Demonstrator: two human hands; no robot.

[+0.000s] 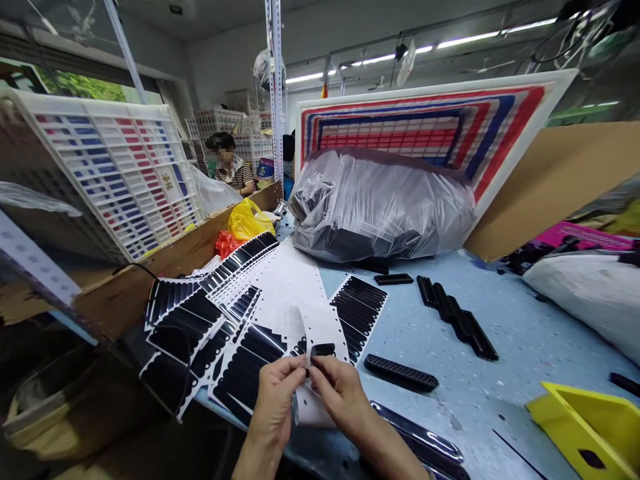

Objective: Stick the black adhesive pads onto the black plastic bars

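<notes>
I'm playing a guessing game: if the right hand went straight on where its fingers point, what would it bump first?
Probably the left hand, close in front of the right hand, though depth there is hard to tell.

A white plastic lattice crate with red and blue stripes [125, 175] stands tilted at left; a crumpled yellow plastic bag [244, 221] lies by a red plastic bag [227, 245]; beyond rises a white perforated metal post [276, 100]; farther back, a striped-shirted co-worker [243, 177]; white fluorescent tubes [467, 40] shine overhead.
</notes>
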